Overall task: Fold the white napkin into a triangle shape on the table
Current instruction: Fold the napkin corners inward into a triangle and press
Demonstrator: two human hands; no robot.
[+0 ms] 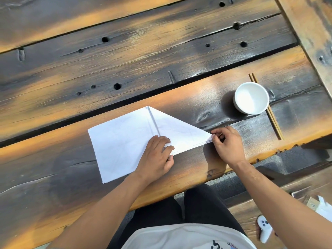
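Note:
The white napkin [124, 139] lies flat on the dark wooden table [125, 60], near its front edge. Its right part is folded over into a triangle whose tip points right. My left hand [156, 155] rests palm-down on the napkin's lower edge, fingers pressing the folded layers. My right hand [226, 142] pinches the pointed right corner of the napkin between thumb and fingers, at the table surface.
A white bowl [251, 98] stands to the right of the napkin, on top of a pair of wooden chopsticks [274, 123]. A white controller [264, 230] and white paper [323, 207] lie on a bench at lower right. The table has holes and gaps between planks.

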